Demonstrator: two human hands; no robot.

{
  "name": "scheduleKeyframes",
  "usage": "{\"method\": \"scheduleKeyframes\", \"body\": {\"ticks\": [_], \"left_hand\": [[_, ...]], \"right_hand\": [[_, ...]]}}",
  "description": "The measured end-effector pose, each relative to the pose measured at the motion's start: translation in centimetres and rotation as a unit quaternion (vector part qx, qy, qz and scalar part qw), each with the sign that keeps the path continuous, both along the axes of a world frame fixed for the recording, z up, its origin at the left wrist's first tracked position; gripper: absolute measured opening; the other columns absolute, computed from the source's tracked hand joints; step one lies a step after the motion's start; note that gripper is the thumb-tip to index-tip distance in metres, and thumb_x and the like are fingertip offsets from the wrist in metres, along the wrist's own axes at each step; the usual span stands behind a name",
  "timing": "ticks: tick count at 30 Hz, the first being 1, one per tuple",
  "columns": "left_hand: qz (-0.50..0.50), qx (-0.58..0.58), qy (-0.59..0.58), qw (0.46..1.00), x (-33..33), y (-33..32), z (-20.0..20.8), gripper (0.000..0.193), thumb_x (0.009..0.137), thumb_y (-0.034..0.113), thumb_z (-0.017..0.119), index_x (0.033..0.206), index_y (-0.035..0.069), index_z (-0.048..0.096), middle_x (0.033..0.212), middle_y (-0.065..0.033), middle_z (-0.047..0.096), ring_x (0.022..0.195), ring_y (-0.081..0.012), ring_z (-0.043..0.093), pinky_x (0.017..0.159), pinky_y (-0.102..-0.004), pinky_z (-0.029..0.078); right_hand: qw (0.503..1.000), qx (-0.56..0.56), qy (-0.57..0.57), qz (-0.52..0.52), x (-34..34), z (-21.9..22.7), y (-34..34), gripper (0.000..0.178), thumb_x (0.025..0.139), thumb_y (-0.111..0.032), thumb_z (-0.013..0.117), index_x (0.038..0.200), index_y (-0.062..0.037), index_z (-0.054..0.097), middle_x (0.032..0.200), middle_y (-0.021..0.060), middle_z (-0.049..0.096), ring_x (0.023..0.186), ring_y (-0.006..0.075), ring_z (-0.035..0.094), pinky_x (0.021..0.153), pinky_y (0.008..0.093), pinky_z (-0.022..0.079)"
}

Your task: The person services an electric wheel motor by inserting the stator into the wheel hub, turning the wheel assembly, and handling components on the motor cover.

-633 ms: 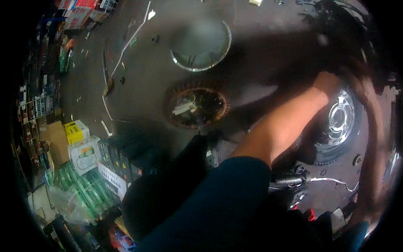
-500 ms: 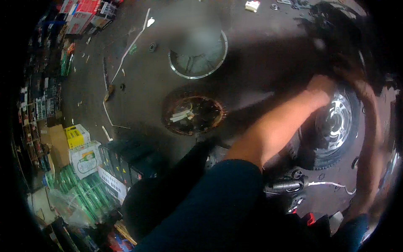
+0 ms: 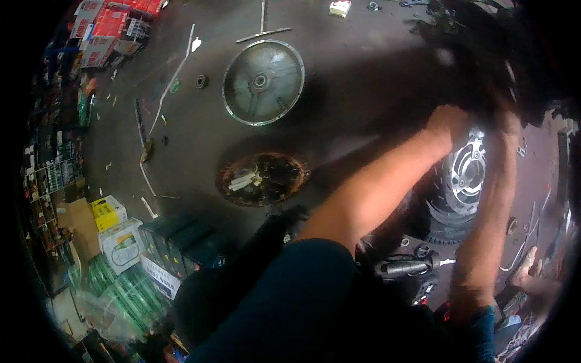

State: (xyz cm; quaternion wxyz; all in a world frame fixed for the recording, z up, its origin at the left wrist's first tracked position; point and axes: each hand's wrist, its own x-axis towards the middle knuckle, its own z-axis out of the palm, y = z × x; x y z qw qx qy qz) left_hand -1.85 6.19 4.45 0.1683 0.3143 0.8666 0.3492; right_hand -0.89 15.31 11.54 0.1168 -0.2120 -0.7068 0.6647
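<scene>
A wheel with a black tyre and a silver brake disc point(image 3: 465, 176) stands at the right, below my hands. My left hand point(image 3: 449, 124) is at the wheel's upper left edge; its fingers run into deep shadow. Beyond the disc's upper right side is my right hand point(image 3: 507, 121), smeared and dark, its forearm crossing in front of the tyre's right side. Whether either hand grips the wheel or something in the shadow cannot be made out. A dark, bulky shape point(image 3: 484, 66) lies just beyond both hands.
On the floor lie a round silver cover point(image 3: 261, 109), a copper-rimmed ring-shaped motor part point(image 3: 230, 198) and a dark power tool point(image 3: 402, 266). Boxes point(image 3: 121, 242) and green wrapped goods point(image 3: 130, 302) stand at the left. A bare foot point(image 3: 528, 266) shows at the right.
The whole view has shifted, so floor things sit further left. My right forearm has swung left across the tyre's side. A pale blur no longer covers the round cover.
</scene>
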Motion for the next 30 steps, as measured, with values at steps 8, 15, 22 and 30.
{"method": "scheduleKeyframes", "body": {"ticks": [8,15,22,30], "left_hand": [[-0.01,0.059,-0.015,0.998,-0.1,-1.1,1.4,0.026,0.075,0.024,0.051,0.087,0.009,0.067,0.088,-0.0197,0.064,0.084,-0.0354,0.062,0.073,-0.0419,0.05],[-0.017,0.018,0.029,0.999,-0.5,-1.8,-0.3,0.023,0.067,0.023,0.059,0.082,0.007,0.067,0.083,-0.019,0.063,0.078,-0.0362,0.061,0.07,-0.045,0.049],[-0.025,0.005,-0.006,1.0,-0.1,-1.0,2.1,0.015,0.068,0.019,0.058,0.075,0.009,0.068,0.079,-0.0153,0.065,0.078,-0.032,0.063,0.071,-0.0416,0.05],[0.0,-0.028,0.033,0.999,0.0,-1.1,1.0,0.021,0.073,0.021,0.053,0.077,0.006,0.067,0.08,-0.0167,0.064,0.076,-0.0343,0.063,0.072,-0.0404,0.05]], "right_hand": [[0.952,-0.004,0.291,-0.092,1.7,-3.7,-0.1,0.026,0.083,-0.009,0.052,0.105,0.0025,0.057,0.095,0.0083,0.059,0.083,0.0192,0.056,0.07,0.0293,0.046],[0.841,0.481,0.146,0.202,3.5,0.1,4.6,0.049,0.081,-0.031,0.059,0.119,-0.001,0.05,0.124,0.0169,0.047,0.116,0.0298,0.043,0.097,0.0394,0.032],[0.498,0.689,0.145,0.507,-2.6,3.8,5.2,0.046,0.066,-0.026,0.06,0.108,-0.0077,0.059,0.108,0.0154,0.057,0.102,0.0322,0.052,0.089,0.0396,0.04],[0.604,0.698,0.243,0.299,-0.7,-0.5,4.5,0.039,0.063,-0.033,0.067,0.091,-0.0071,0.062,0.087,0.0117,0.062,0.078,0.0294,0.06,0.07,0.0373,0.049]]}}
